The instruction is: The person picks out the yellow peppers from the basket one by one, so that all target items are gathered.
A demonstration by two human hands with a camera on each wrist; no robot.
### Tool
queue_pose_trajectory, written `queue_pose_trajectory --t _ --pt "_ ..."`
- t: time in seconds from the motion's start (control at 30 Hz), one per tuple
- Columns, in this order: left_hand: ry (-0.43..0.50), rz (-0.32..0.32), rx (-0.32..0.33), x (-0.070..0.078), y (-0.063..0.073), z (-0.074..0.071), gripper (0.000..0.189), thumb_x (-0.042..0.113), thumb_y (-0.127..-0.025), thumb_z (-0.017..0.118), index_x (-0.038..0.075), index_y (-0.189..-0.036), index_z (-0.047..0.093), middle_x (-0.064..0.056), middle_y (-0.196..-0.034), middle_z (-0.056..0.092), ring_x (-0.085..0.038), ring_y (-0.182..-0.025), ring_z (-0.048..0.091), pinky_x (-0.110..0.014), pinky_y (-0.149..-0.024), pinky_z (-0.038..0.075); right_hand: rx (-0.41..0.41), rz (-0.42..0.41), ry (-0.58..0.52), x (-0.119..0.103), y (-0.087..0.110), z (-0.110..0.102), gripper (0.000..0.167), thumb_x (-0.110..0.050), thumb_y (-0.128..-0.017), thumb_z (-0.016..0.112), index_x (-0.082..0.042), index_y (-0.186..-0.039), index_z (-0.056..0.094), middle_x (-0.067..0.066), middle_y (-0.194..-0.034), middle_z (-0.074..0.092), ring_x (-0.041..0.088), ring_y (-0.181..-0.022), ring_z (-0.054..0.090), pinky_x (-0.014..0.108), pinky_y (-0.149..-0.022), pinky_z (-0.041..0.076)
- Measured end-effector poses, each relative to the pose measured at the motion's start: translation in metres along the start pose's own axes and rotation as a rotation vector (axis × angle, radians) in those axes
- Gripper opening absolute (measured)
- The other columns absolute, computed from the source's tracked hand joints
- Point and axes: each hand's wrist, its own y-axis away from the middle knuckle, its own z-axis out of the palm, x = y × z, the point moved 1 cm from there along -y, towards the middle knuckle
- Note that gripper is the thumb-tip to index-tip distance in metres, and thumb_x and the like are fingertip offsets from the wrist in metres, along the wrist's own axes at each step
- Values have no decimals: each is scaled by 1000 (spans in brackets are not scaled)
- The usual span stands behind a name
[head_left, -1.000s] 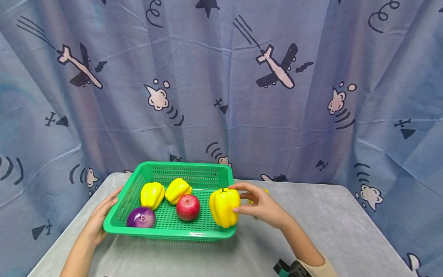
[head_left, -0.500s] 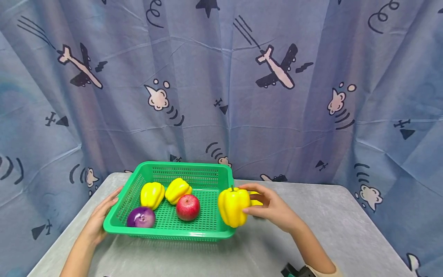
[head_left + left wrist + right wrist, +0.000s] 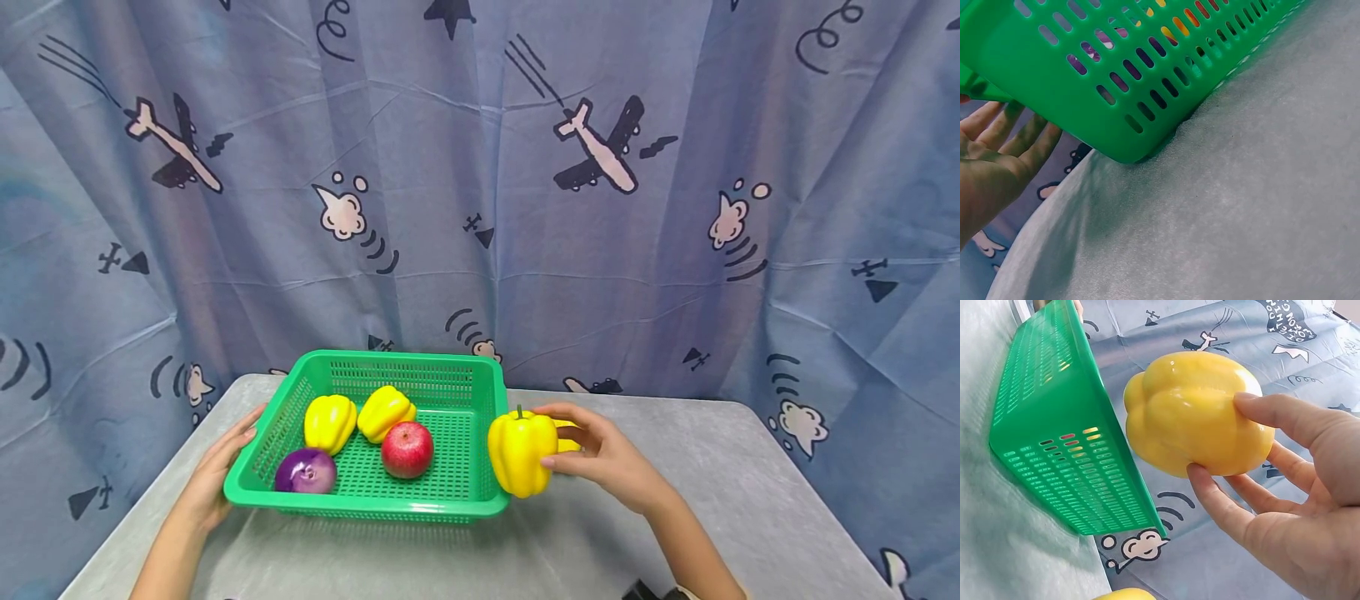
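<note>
My right hand point(image 3: 611, 454) pinches a yellow bell pepper point(image 3: 521, 454) between thumb and fingers, stem up, just beyond the right rim of the green basket point(image 3: 367, 505). In the right wrist view the bell pepper point(image 3: 1191, 412) is off the table, beside the basket wall point(image 3: 1054, 412). At the basket's left side my left hand point(image 3: 213, 479) rests with fairly straight fingers against the wall; the left wrist view shows the fingers point(image 3: 1019, 134) at the rim. Inside the basket are two yellow bell peppers point(image 3: 330, 423), a red apple point(image 3: 407, 450) and a round purple vegetable point(image 3: 306, 472).
Behind my right hand another yellow bell pepper point(image 3: 567, 435) lies on the grey table point(image 3: 720, 483), partly hidden. A blue patterned curtain point(image 3: 420, 208) hangs behind and beside the table.
My right hand has moved right with the yellow bell pepper, from over the basket's right end to outside its rim. The left hand and the basket have stayed put.
</note>
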Motion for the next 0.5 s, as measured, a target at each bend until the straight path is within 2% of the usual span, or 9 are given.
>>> queue_pose_trajectory --t 0.13,0.3,0.5 --pt "3 3 -6 0 0 0 54 12 -116 27 39 -141 67 9 -126 73 -9 -102 74 -27 -84 64 14 4 17 1 4 -3 56 -6 -95 77 1 -146 55 22 -148 55 35 -121 61 37 -90 65" --pt "-3 -2 3 0 0 0 54 12 -117 27 40 -141 67 9 -125 73 -9 -100 74 -26 -84 64 24 10 27 2 7 -7 56 -5 -95 78 0 -146 55 8 -145 60 30 -119 63 37 -90 64" --pt "-18 -9 27 1 0 1 54 12 -116 28 41 -140 67 10 -124 73 -8 -99 74 -26 -83 64 31 21 26 4 12 -13 56 -6 -96 76 1 -147 53 8 -146 57 26 -120 63 36 -91 64"
